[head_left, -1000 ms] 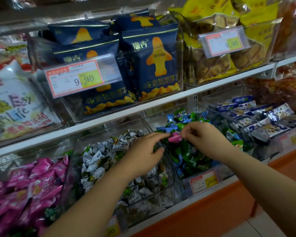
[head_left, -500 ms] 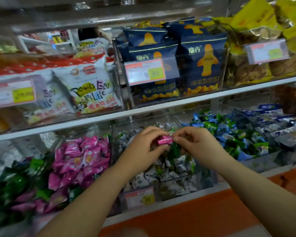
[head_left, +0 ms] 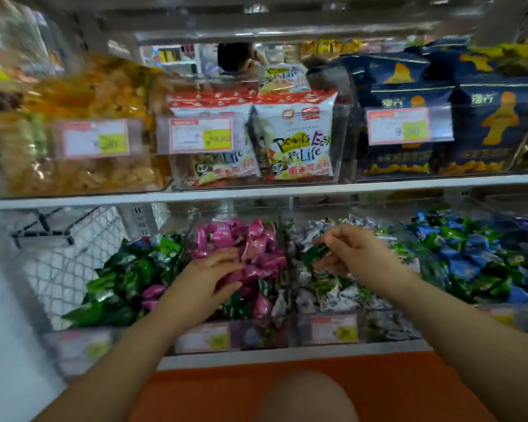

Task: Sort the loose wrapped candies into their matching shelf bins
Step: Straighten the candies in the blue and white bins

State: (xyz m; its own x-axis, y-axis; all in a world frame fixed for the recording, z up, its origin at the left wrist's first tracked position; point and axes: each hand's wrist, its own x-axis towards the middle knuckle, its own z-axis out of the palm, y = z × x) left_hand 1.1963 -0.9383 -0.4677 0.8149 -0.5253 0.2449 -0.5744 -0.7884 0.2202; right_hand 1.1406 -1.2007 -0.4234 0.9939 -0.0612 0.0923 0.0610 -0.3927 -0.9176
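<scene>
Four clear bins line the lower shelf: green candies [head_left: 125,278], pink candies [head_left: 250,242], white-silver candies [head_left: 333,295] and blue-and-green candies [head_left: 476,254]. My left hand [head_left: 208,280] rests in the pink bin, its fingers lying fairly straight on the pink wrappers. My right hand [head_left: 358,254] hovers over the white-silver bin and pinches a dark green wrapped candy [head_left: 316,252] between thumb and fingers. A few stray green and white candies lie at the front of the pink bin [head_left: 241,306].
The upper shelf [head_left: 256,193] holds bins of snack bags with price tags. A white wire mesh panel [head_left: 70,260] stands left of the green bin. Price labels front the lower bins. Below are the orange shelf base [head_left: 211,388] and my knee [head_left: 308,397]. A person shows behind the shelving.
The view has swung left. The pink candy went from my right hand to my left, which dropped into the pink bin. My right hand now pinches a green candy.
</scene>
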